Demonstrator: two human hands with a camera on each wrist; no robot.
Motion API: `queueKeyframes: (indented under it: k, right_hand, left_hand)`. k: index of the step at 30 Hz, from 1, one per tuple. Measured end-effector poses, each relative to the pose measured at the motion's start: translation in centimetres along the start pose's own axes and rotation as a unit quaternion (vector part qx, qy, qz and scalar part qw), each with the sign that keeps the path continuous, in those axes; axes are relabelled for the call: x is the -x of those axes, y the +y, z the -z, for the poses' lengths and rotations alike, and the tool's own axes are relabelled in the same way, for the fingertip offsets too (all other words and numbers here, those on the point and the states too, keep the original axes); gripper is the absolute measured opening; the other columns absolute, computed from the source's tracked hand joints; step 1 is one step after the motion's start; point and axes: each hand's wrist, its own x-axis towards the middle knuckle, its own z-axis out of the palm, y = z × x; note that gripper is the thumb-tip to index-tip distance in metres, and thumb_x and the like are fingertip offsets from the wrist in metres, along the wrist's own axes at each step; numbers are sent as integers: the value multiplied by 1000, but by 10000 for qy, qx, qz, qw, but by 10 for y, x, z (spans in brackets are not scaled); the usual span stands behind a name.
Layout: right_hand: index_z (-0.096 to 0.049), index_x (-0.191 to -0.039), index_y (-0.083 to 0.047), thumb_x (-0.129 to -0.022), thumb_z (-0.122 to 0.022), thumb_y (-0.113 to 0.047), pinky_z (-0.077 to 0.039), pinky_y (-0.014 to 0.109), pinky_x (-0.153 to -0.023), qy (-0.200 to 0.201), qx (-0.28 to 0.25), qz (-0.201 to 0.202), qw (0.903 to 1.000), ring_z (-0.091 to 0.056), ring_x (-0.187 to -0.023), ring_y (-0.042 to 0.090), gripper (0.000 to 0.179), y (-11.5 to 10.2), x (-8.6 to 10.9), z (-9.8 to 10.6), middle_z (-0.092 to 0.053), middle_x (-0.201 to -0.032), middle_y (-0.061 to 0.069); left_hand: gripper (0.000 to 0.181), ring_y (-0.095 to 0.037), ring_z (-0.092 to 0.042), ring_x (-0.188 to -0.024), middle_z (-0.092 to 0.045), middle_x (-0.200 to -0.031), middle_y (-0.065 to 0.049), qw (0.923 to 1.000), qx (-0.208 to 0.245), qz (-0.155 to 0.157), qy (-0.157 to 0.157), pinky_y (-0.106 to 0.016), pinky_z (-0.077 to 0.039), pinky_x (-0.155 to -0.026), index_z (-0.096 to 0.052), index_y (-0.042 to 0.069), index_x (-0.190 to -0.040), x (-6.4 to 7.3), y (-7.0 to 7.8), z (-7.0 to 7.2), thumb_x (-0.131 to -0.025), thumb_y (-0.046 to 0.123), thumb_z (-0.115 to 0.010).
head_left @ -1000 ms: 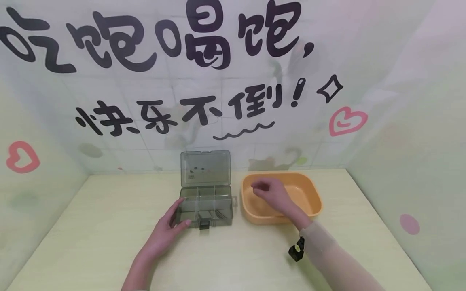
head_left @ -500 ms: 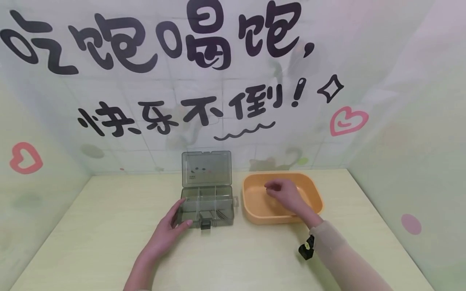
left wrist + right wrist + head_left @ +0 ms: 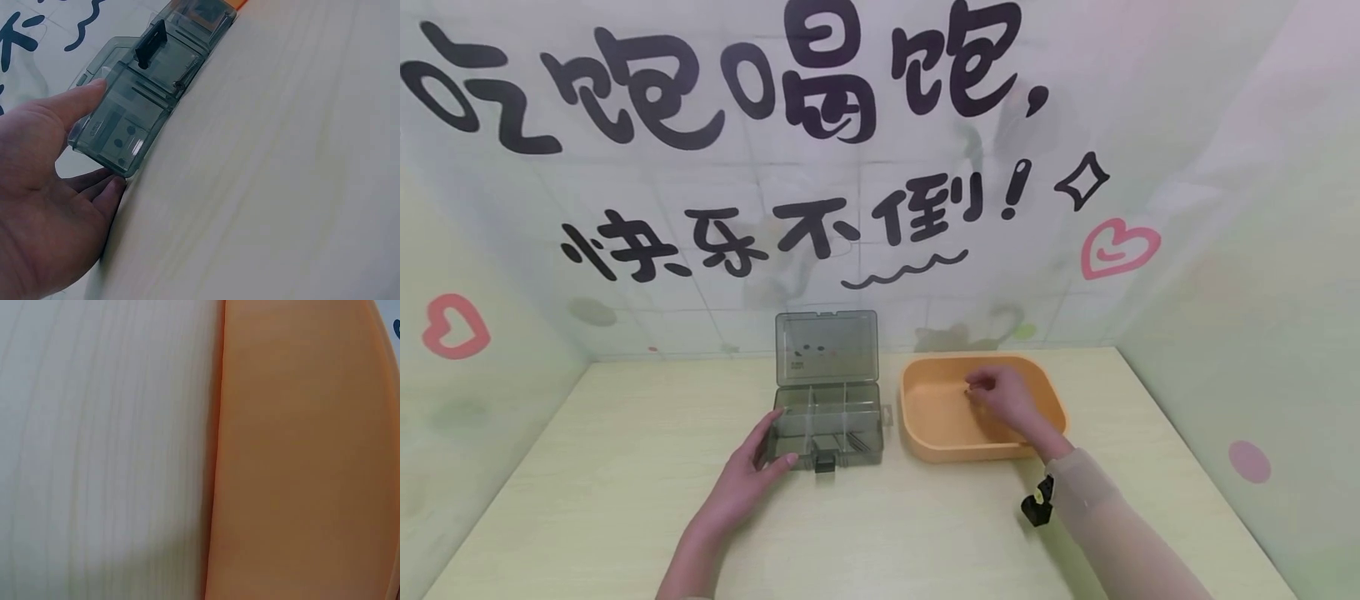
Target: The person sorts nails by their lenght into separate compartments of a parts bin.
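Observation:
A grey see-through compartment box [image 3: 827, 425] stands on the table with its lid [image 3: 826, 347] raised. My left hand [image 3: 748, 475] holds its left front corner, thumb on the front and fingers along the left side; the left wrist view shows this thumb [image 3: 84, 103] on the box too. Thin dark metal pieces [image 3: 856, 442] lie in its front compartments. My right hand [image 3: 1006, 398] is over the orange tray [image 3: 936, 454], its fingers bent and the tips down inside. A tiny dark spot shows at those fingertips; I cannot tell whether they pinch something.
The box and the tray stand side by side near the back wall [image 3: 700, 317], which carries large black lettering. Side walls border the pale wooden table [image 3: 850, 533]. A small black device [image 3: 1037, 502] hangs at my right wrist.
My right hand has moved rightward over the tray, from its left part to about its middle. The left hand keeps its hold on the box. The view has shifted slightly.

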Motion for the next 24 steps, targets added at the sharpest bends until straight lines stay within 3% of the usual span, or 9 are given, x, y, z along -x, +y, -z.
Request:
queueKeyframes:
  k: [6,15,24]
  right_hand:
    - [-73,-107,11,-92,-69,5,-62,44,-81,167,212,-125,9996,-69,-93,35,17,3,-2,6,-73,-101,22]
    - [-73,-104,11,-90,-69,7,-63,46,-80,32,440,384,9983,-70,-90,36,16,12,-4,12,-73,-97,21]
    - [-73,-103,10,-88,-69,9,-63,44,-79,-92,670,417,9968,-70,-90,34,16,18,-7,10,-73,-97,20]
  left_hand:
    - [75,-45,-14,-152,-10,-168,-25,10000,-23,-35,35,-48,-20,-124,-23,17,-164,-1,1,0,-103,23,-66]
    - [75,-44,-13,-153,-9,-168,-25,10000,23,13,10,-49,-19,-124,-23,18,-164,0,1,0,-103,24,-66]
    - [77,-45,-14,-152,-9,-168,-25,10000,-2,-9,10,-48,-20,-124,-24,19,-164,0,1,1,-101,27,-67]
